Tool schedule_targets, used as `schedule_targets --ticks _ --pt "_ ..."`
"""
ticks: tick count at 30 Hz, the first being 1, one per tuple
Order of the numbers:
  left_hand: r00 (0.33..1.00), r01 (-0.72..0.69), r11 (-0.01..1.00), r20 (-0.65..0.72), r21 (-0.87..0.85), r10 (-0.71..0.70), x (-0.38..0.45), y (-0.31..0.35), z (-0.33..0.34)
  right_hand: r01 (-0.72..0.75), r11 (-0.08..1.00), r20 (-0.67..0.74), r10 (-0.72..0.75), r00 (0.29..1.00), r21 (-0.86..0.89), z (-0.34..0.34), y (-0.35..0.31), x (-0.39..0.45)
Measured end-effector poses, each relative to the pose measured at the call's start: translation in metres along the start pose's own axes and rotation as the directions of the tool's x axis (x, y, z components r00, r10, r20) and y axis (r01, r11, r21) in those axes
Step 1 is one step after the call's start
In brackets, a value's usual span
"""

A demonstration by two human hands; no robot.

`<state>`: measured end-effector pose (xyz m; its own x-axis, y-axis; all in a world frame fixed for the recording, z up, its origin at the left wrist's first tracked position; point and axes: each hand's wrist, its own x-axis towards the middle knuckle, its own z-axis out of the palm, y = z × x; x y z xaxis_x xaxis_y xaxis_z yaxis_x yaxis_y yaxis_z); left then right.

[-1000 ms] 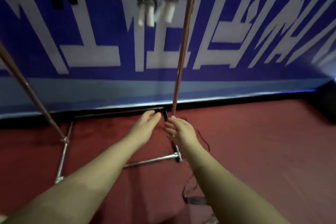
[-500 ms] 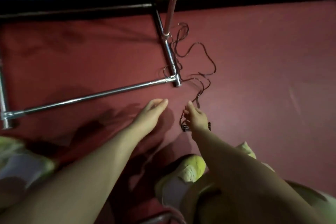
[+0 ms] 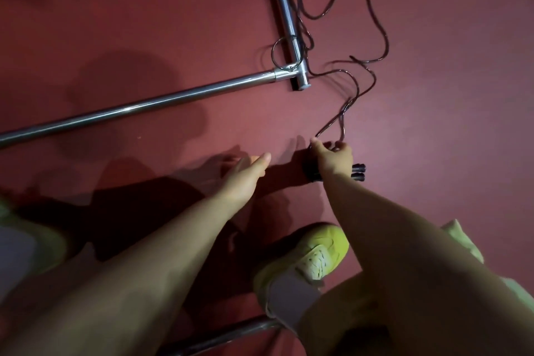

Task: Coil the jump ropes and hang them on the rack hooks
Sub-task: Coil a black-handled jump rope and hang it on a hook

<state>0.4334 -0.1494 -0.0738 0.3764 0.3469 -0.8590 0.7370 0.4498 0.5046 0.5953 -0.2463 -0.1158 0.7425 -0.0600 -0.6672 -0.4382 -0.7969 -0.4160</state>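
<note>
The right hand (image 3: 335, 157) curls over the jump rope's black handles (image 3: 357, 172) on the red floor (image 3: 433, 153), its cord (image 3: 358, 87) trailing toward the rack base (image 3: 286, 17). The left hand (image 3: 245, 175) hovers beside, fingers straight, holding nothing.

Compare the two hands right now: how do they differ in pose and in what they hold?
The right hand curls over the black jump rope handles on the floor; the left hand holds nothing. The right hand's fingers are bent, while the left hand's are straight. The rope cord runs from the right hand only. Both reach low over the red floor.
</note>
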Motion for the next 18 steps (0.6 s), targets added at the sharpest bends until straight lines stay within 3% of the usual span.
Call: schedule_targets --ticks 4,9,18 --pt "0.996 0.082 0.996 -0.018 -0.040 -0.083 0.006 -0.014 -0.001 -0.029 0.993 0.038 0.034 0.999 -0.116 0.020 0.020 0.004" --pt "0.991 0.118 0.985 -0.048 -0.126 -0.125 0.004 -0.017 -0.007 -0.161 0.986 -0.037 0.160 0.986 -0.038 0.037 0.012 -0.012" --pt "0.984 0.148 0.967 -0.069 -0.209 -0.165 0.006 -0.032 -0.023 -0.030 0.970 0.019 0.035 0.999 -0.243 0.062 0.007 -0.021"
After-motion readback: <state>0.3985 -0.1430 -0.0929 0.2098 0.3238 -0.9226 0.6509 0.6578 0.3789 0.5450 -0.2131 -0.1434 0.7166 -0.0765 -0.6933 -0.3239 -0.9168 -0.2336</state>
